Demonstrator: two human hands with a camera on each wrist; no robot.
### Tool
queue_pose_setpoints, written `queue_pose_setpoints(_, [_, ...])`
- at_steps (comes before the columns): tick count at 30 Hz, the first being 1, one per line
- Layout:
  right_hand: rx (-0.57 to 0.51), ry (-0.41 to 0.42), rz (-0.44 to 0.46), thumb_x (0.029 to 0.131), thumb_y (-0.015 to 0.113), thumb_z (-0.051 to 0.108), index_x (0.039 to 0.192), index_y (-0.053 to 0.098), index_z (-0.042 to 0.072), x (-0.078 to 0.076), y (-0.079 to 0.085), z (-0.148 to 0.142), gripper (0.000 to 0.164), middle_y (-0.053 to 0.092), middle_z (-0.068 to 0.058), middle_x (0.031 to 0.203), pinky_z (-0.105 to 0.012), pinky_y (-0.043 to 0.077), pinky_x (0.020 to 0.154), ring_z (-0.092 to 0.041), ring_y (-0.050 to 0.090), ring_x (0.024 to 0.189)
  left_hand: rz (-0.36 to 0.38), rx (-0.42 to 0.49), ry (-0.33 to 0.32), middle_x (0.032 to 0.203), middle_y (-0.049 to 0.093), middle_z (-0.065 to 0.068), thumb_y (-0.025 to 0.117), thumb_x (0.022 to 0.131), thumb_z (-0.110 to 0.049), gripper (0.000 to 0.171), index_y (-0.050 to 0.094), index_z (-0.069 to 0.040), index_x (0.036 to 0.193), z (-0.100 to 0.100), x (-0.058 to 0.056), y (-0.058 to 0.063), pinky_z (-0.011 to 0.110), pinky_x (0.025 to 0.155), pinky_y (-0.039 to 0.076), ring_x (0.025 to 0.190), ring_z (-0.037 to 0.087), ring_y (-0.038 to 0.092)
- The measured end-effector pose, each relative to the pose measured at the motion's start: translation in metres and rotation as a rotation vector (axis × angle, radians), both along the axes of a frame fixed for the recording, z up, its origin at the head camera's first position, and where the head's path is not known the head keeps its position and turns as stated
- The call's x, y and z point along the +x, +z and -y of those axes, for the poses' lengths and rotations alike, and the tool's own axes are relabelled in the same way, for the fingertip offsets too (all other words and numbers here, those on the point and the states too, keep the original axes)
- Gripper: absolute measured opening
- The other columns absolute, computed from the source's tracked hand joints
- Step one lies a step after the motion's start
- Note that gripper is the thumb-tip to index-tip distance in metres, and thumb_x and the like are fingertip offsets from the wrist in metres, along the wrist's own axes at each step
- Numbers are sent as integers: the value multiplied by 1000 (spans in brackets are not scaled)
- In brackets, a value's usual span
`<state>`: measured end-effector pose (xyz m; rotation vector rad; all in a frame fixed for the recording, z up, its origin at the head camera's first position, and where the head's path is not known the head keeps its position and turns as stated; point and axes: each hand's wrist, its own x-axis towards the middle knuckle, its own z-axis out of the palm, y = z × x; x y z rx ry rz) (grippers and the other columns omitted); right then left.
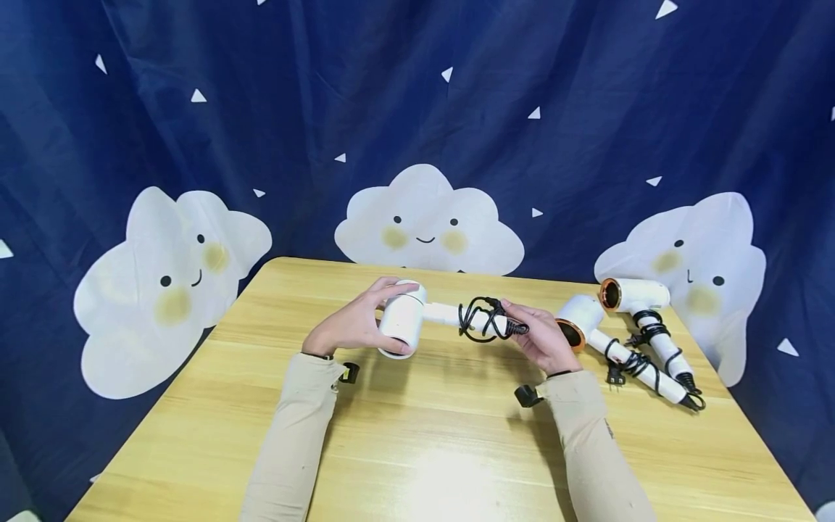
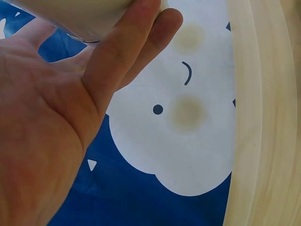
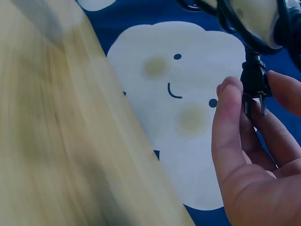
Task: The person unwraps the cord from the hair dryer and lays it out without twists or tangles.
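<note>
A white hair dryer (image 1: 402, 319) is held above the wooden table, its handle pointing right. My left hand (image 1: 357, 320) grips the dryer's barrel, thumb at the lower end and fingers at the upper end. The black cord (image 1: 481, 319) is wound loosely around the handle. At the handle's end, my right hand (image 1: 540, 335) pinches the black plug (image 3: 254, 80) between thumb and fingers; in the right wrist view its two metal prongs point down toward the palm. Only part of the white barrel (image 2: 89, 16) shows in the left wrist view, above the fingers.
Two more white hair dryers with copper-coloured rims, one nearer (image 1: 583, 319) and one farther (image 1: 642, 295), lie at the table's right side, cords wrapped around their handles. Behind the wooden table (image 1: 443, 435) hangs a dark blue curtain (image 1: 391, 87) with cloud and triangle prints.
</note>
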<state>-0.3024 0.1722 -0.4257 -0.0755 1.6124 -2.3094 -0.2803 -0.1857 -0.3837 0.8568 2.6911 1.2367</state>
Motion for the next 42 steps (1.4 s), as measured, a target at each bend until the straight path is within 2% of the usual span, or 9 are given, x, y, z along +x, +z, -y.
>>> queue_pose_setpoints(5, [45, -34, -21, 104, 64, 23, 95, 83, 25, 1, 6, -1, 21, 79, 11, 90, -18, 50, 75, -3, 69, 86, 4, 4, -8, 158, 38, 0, 97, 67, -42, 100, 48, -33, 154, -1, -1, -1, 49, 103, 49, 132, 26, 49])
queue_pose_setpoints(13, [101, -64, -76, 103, 65, 25, 97, 83, 31, 4, 19, -2, 20, 80, 12, 95, -18, 44, 74, -4, 69, 91, 13, 4, 17, 159, 36, -1, 97, 67, -42, 99, 47, -38, 153, 1, -1, -3, 49, 102, 50, 134, 27, 50])
queue_pose_setpoints(24, [185, -160, -174, 99, 72, 24, 96, 84, 29, 13, 37, 5, 13, 80, 15, 89, -24, 38, 78, -5, 61, 92, -9, 13, 24, 158, 38, 4, 96, 67, -42, 101, 46, -32, 155, 4, 0, 1, 48, 98, 52, 128, 28, 53])
queue_pose_setpoints(31, [224, -191, -201, 98, 73, 24, 95, 84, 28, 19, 45, 11, 12, 80, 15, 88, -22, 38, 74, -5, 54, 86, -5, 26, 40, 160, 37, 5, 97, 68, -39, 102, 46, -31, 155, 8, -1, -1, 48, 100, 51, 130, 28, 52])
queue_pose_setpoints(35, [241, -197, -211, 97, 74, 23, 94, 84, 27, 22, 50, 14, 12, 81, 15, 89, -22, 38, 76, -3, 54, 85, 10, 36, 55, 160, 36, 3, 97, 68, -40, 102, 46, -32, 155, 10, -2, -3, 48, 100, 51, 130, 28, 51])
queue_pose_setpoints(38, [259, -200, -220, 97, 75, 22, 94, 84, 27, 25, 53, 17, 11, 79, 17, 91, -23, 38, 78, -3, 51, 79, 21, 41, 63, 161, 34, 3, 97, 67, -40, 102, 46, -32, 155, 11, -3, -2, 48, 100, 50, 130, 28, 51])
queue_pose_setpoints(42, [281, -187, -243, 96, 75, 19, 97, 83, 23, 29, 57, 19, 9, 68, 15, 79, -22, 39, 77, -5, 44, 66, 16, 38, 62, 161, 35, 4, 97, 67, -40, 103, 46, -31, 156, 12, -3, -1, 48, 100, 51, 131, 29, 51])
